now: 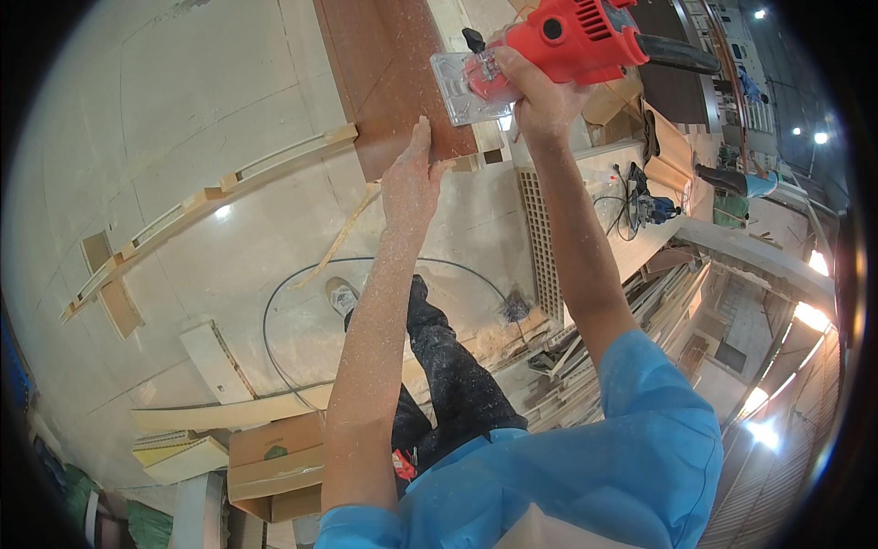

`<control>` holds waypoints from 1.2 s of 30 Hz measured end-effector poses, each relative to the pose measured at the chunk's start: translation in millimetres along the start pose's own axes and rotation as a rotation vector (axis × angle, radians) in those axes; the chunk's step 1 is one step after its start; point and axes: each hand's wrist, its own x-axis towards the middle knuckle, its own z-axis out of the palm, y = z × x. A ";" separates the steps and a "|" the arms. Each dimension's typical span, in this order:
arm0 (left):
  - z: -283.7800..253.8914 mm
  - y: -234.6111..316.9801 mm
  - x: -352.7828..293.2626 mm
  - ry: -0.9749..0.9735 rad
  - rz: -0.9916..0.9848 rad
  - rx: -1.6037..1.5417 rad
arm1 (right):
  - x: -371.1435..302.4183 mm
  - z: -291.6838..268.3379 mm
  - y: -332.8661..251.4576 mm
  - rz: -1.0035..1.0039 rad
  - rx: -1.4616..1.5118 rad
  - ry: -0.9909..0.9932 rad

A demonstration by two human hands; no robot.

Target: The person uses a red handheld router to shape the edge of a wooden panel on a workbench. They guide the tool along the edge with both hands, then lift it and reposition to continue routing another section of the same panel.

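A red trim router (572,38) with a clear plastic base is gripped in my right hand (549,99), tilted on its side. Its base overlaps the right edge of a reddish-brown wooden board (380,64) in this view; whether they touch, I cannot tell. My left hand (412,183) lies at the near end of that board, fingers stretched forward and thumb apart, holding nothing. Pale dust speckles the board, my left forearm and my dark trousers. The cutting tip of the router is hidden.
A long pale wooden frame (197,203) extends left from the board. Black cable (265,316) loops over the floor near my shoe. A cardboard box (279,457) stands lower left. To the right are a blue power tool (654,209), piled wood strips (585,384) and another person (759,185) farther off.
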 end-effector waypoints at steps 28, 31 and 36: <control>-6.3 5.1 1.2 -0.019 -0.019 -0.027 | -1.5 -3.8 0.2 0.014 -0.132 0.020; -8.6 9.0 0.3 -0.029 -0.043 -0.044 | -0.7 -4.0 0.7 0.053 -0.080 0.031; -13.1 13.0 2.2 -0.113 -0.122 -0.030 | -1.9 -2.5 -3.0 0.069 -0.079 0.038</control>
